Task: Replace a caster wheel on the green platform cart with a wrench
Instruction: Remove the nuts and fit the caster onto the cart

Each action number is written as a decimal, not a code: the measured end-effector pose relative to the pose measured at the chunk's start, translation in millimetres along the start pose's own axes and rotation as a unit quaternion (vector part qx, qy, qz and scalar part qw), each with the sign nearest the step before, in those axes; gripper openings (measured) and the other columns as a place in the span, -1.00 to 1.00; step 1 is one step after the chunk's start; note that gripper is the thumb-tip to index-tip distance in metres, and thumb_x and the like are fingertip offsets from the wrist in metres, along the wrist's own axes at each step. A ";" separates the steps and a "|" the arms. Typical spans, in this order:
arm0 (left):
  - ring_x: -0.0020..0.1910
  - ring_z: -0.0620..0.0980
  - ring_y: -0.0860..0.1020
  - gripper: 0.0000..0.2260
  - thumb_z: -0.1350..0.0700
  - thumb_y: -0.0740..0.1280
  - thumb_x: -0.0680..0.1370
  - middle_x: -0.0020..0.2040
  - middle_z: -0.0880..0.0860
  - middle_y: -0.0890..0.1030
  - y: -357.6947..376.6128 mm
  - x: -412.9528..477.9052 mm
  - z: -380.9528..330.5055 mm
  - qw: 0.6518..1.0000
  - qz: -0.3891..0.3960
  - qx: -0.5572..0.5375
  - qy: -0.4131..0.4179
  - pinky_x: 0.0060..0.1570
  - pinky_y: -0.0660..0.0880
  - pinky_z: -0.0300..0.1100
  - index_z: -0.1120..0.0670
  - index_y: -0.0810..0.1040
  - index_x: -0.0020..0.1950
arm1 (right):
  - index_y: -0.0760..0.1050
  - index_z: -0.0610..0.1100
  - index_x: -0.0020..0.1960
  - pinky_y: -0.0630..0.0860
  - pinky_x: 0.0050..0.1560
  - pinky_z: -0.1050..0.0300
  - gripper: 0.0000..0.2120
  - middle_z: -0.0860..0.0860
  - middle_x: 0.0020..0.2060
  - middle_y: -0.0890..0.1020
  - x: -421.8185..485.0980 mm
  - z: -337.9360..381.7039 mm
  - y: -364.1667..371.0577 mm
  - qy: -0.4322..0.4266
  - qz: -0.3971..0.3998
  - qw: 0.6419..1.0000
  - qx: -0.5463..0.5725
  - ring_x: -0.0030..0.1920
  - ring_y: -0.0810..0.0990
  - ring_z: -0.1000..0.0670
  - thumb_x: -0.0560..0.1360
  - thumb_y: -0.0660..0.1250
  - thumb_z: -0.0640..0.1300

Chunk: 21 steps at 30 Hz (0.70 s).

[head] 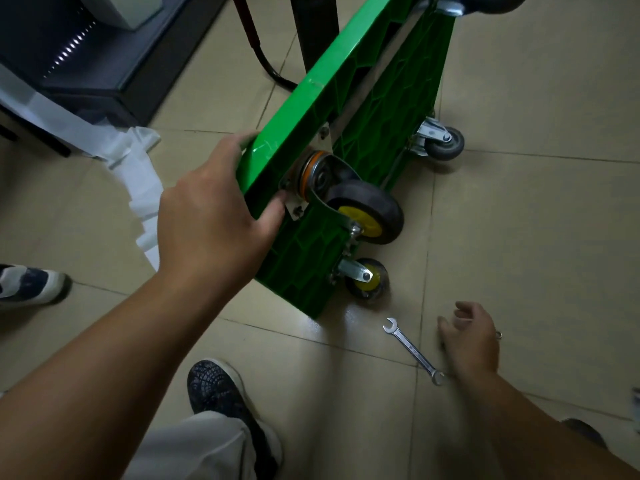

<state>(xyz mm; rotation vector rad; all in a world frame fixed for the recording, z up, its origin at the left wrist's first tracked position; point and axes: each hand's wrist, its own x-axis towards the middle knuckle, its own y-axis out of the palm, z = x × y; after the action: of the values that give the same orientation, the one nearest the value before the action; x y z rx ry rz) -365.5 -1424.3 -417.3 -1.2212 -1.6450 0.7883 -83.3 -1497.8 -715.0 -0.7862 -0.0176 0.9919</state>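
Beige tiled floor, dark cabinet upper left, crumpled white paper beside it.

Left grip holds the tipped green cart by its edge; right grip hovers beside a wrench on the tiled floor

dim indoor light, floor glare, blurred edges

One green cart. Four casters: big yellow-hub caster, small yellow-hub caster at 6 o'clock, grey caster at 3, cut-off caster at 12. One wrench. Two hands: left hand, right hand.
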 end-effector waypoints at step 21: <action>0.13 0.14 0.63 -0.47 -0.07 0.50 0.51 0.22 -0.01 0.65 -1.1 1.5 4.0 1.000 0.011 0.020 -0.015 0.12 0.57 0.15 -0.13 0.45 0.45 | 0.62 -0.25 0.00 0.50 -0.10 0.05 -0.84 -0.21 -0.05 0.64 16.0 -74.8 39.6 0.071 0.024 0.987 -0.139 -0.10 0.62 -0.22 0.43 0.49 -0.28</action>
<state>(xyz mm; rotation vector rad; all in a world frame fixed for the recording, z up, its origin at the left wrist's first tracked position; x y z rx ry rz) -369.8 -1423.1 -417.5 -1.2072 -1.6346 0.8523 -77.1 -1517.7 -798.6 -1.1165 -0.0145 0.9896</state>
